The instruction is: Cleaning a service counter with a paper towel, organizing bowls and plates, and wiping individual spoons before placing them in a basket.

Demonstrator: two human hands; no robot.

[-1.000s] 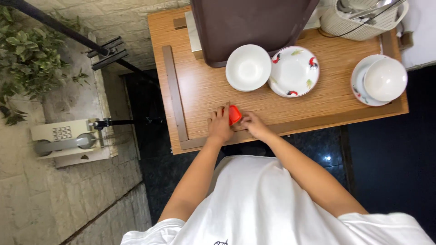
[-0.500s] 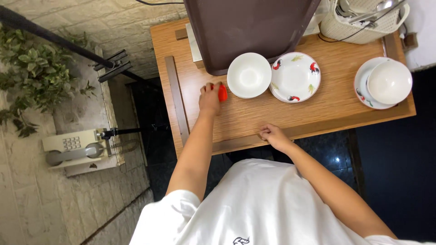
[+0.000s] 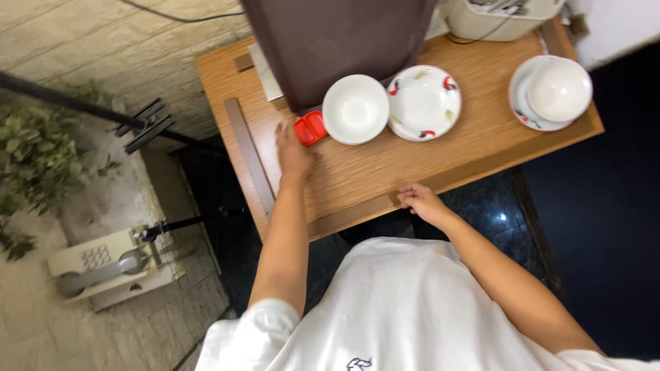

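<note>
A small red two-part object [image 3: 310, 128] lies on the wooden table [image 3: 385, 172], just left of a white bowl [image 3: 355, 108]. My left hand [image 3: 292, 150] hovers flat just below and left of the red object, fingers apart, holding nothing. My right hand [image 3: 419, 202] rests on the table's near edge with its fingers curled over the rim. A white plate with red and green decoration [image 3: 424, 102] sits right of the bowl. At the far right another white bowl [image 3: 558, 88] stands on a matching plate.
A large dark brown panel [image 3: 337, 41] stands at the back of the table. A white appliance [image 3: 505, 15] sits at the back right. On the stone floor to the left are a plant [image 3: 34, 158], a corded telephone [image 3: 103, 264] and a black stand [image 3: 141, 124].
My left hand carried the red object from the near edge to beside the bowl and let go of it. My right hand stayed at the table's near edge.
</note>
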